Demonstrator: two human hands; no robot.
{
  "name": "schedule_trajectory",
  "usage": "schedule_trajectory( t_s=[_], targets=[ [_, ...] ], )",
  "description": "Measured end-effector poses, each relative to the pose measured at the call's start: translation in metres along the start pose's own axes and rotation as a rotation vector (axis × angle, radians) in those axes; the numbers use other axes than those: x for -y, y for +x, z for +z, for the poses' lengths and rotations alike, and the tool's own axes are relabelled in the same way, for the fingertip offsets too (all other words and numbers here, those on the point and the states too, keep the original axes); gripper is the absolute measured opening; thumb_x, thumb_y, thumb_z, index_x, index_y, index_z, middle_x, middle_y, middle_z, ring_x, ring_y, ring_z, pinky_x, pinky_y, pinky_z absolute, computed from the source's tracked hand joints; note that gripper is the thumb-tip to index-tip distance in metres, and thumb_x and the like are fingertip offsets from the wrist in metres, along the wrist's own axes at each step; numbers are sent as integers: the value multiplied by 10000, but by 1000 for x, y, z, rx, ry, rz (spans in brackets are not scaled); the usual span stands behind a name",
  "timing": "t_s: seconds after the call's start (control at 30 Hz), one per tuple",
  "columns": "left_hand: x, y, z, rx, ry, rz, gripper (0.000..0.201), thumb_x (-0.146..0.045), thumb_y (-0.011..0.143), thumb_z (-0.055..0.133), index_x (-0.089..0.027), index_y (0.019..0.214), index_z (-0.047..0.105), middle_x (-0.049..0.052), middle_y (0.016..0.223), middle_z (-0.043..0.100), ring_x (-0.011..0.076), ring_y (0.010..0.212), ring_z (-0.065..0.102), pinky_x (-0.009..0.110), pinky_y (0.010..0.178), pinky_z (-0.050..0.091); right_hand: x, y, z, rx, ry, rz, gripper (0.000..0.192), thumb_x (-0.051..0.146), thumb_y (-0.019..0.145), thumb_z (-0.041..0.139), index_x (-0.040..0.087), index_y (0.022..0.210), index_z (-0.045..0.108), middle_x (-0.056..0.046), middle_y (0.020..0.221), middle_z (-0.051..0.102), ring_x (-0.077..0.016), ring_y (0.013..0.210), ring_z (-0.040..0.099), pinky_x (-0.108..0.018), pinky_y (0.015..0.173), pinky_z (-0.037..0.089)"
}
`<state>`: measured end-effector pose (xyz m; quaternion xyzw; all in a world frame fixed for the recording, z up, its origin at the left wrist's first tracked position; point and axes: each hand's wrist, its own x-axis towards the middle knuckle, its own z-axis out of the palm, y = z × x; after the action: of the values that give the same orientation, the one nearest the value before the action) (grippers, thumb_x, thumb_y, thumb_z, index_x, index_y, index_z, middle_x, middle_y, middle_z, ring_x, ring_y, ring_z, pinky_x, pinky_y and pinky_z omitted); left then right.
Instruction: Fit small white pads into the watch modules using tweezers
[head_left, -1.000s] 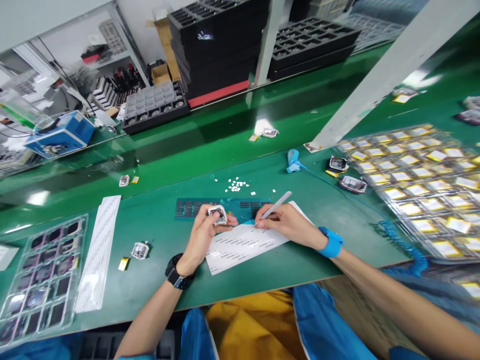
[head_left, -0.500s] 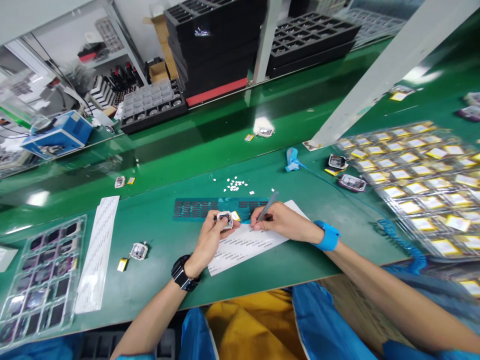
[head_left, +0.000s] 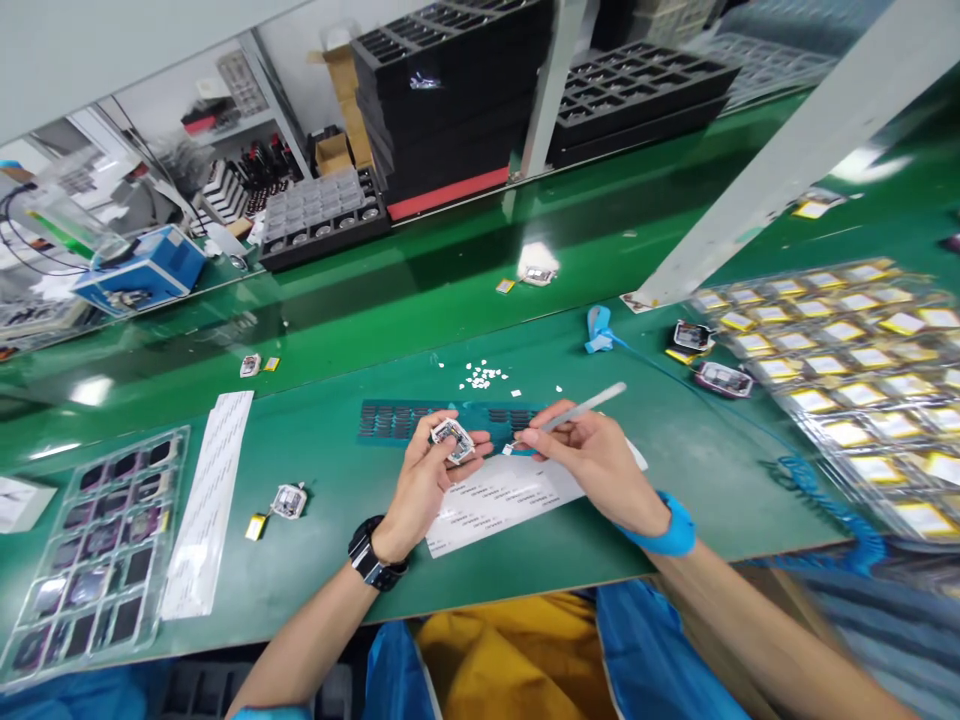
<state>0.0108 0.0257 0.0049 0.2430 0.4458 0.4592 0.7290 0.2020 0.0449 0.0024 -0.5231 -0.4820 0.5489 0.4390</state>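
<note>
My left hand point(head_left: 431, 475) is closed around a small white-framed device housing point(head_left: 453, 440), its inner circuitry facing up. In my right hand point(head_left: 589, 450) is a slim grey pair of tweezers point(head_left: 592, 402), slanting up to the right. At the tweezers' tip is a tiny white piece point(head_left: 508, 449), just right of the housing. Below both hands lies a white sheet of printed labels point(head_left: 487, 510). Behind them is a dark green strip with rows of black pieces point(head_left: 394, 420), partly covered by my fingers. Loose white bits point(head_left: 481, 377) are scattered beyond it.
At left are a clear tray of dark screens point(head_left: 105, 530), a white strip point(head_left: 206, 510) and another housing point(head_left: 289, 500) with its yellow battery point(head_left: 255, 526). Trays of batteries point(head_left: 847, 370) fill the right. A blue coiled cord point(head_left: 814, 490) and a slanting white post point(head_left: 757, 160) stand nearby.
My right hand has lifted off the label sheet, and the tweezers have tipped over to the right, a white piece now at their tip. The housing in my left hand has turned.
</note>
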Motion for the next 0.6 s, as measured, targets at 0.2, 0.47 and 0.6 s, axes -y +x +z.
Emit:
schedule_trajectory(
  t_s=[0.2,0.47,0.6],
  targets=[
    [-2,-9,6,58,-33,81,402,-307,773,661,-257,1119,464,41,977,727,231,1112,656,386,926,504,-1,-18,42,-222,138,-151,373,544,668,794,226,729,609,-21,678,703,-213,641,716,-318,572,592],
    [-1,-10,6,63,-76,113,389,-269,726,639,-232,1072,466,57,949,733,260,1109,657,447,962,479,-6,-23,55,-276,23,-236,281,458,723,777,197,681,681,-40,723,681,-197,642,708,-302,568,603],
    [-2,-10,6,60,-58,110,395,-288,718,639,-235,1071,470,58,946,731,264,1096,661,454,965,473,-5,-23,56,-278,6,-249,253,434,721,783,205,697,677,-42,713,701,-205,652,711,-306,573,601]
  ],
)
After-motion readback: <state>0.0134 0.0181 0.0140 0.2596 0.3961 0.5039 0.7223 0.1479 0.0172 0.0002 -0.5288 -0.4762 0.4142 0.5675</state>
